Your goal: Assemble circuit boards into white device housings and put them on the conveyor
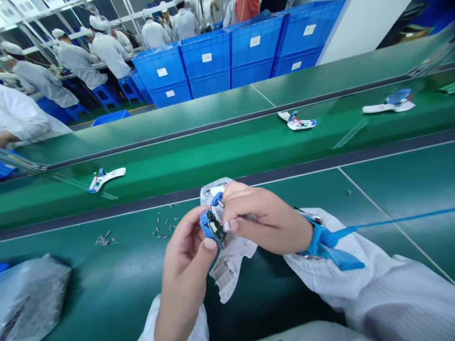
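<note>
My left hand [186, 258] and my right hand [265, 220] meet over the near green bench. Together they pinch a small assembly [212, 228]: a blue plastic piece with a green circuit board, partly inside a clear plastic bag [229, 270] that hangs down below my fingers. My left thumb presses on the blue piece from below. My right fingers curl over its top, close to a small metal pin. A blue wrist strap [325, 241] with a blue cord circles my right wrist.
Small screws [163, 227] lie scattered on the bench, another heap [105, 239] to the left. A grey bag [31, 296] sits bottom left. Three white-and-blue units [106, 178], [297, 121], [389, 104] ride the green conveyor. Blue crates [206, 66] and seated workers [81, 61] are behind.
</note>
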